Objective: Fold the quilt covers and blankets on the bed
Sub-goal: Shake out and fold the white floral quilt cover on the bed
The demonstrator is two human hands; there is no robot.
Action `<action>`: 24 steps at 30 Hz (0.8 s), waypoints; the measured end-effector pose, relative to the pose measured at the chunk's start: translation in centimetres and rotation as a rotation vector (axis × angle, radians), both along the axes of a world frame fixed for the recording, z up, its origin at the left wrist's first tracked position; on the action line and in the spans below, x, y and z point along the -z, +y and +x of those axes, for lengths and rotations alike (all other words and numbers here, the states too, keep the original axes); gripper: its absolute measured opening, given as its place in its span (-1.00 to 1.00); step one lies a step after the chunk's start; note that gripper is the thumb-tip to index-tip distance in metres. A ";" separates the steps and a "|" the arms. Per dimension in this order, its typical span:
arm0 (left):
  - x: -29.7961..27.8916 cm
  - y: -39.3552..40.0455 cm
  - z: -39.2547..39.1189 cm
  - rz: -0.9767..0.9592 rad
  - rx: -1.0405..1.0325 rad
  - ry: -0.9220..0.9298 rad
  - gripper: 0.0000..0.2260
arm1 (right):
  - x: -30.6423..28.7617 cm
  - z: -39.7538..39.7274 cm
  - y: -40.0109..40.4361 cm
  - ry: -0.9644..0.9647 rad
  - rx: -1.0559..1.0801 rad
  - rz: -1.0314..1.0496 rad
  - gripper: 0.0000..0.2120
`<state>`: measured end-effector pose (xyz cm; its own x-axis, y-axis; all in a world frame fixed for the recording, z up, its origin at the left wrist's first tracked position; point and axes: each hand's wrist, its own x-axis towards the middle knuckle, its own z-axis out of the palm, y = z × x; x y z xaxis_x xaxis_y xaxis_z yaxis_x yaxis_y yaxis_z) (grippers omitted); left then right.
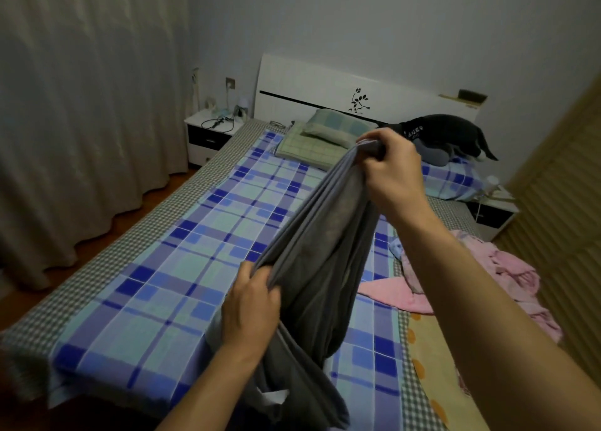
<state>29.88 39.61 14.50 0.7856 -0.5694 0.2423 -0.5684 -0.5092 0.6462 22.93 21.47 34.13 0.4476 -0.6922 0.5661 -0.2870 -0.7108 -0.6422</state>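
A grey blanket (320, 261) hangs in the air above the bed, stretched between my two hands. My right hand (392, 170) grips its bunched upper edge, held high toward the pillows. My left hand (252, 303) grips the same edge lower and nearer to me. The rest of the grey cloth droops in a loop and trails down past the bed's foot. Below it lies a blue plaid sheet (169, 284), spread flat over the bed. A crumpled pink blanket (471, 284) and a yellow spotted cover (432, 365) lie on the bed's right side.
Green checked pillows (325, 134) and a dark grey garment (445, 134) lie by the white headboard (325, 86). White nightstands stand at the left (208, 134) and the right (494, 212). Curtains (81, 105) hang on the left, a wardrobe (559, 219) on the right.
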 end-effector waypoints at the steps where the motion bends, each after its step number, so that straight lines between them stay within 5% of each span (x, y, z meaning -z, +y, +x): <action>1: 0.5 0.5 0.3 0.038 -0.005 0.019 -0.81 | -0.1 -0.3 -0.8 -0.044 0.030 0.005 -0.70; 6: -2.1 1.8 6.0 0.110 0.001 -0.063 -0.83 | -1.5 -1.7 -4.1 -0.221 0.084 0.074 -0.66; 9: -6.8 2.8 11.4 0.184 0.217 -0.187 -0.88 | -1.2 -2.7 -5.2 -0.251 0.103 0.043 -0.69; 12: -9.8 4.8 13.0 0.265 0.536 0.176 -0.76 | 0.6 -3.5 -6.0 -0.248 0.101 0.098 -0.69; 15: -9.0 6.2 12.1 0.294 0.610 0.352 -0.63 | 2.7 -3.9 -6.1 -0.250 0.099 0.127 -0.63; 20: -3.6 5.8 11.5 0.077 0.451 0.224 -0.69 | 6.5 -4.5 -5.9 -0.274 0.027 0.342 -0.60; 24: 0.0 6.8 10.2 0.078 0.698 0.011 -0.58 | 9.3 -4.6 -6.3 -0.127 0.055 0.368 -0.54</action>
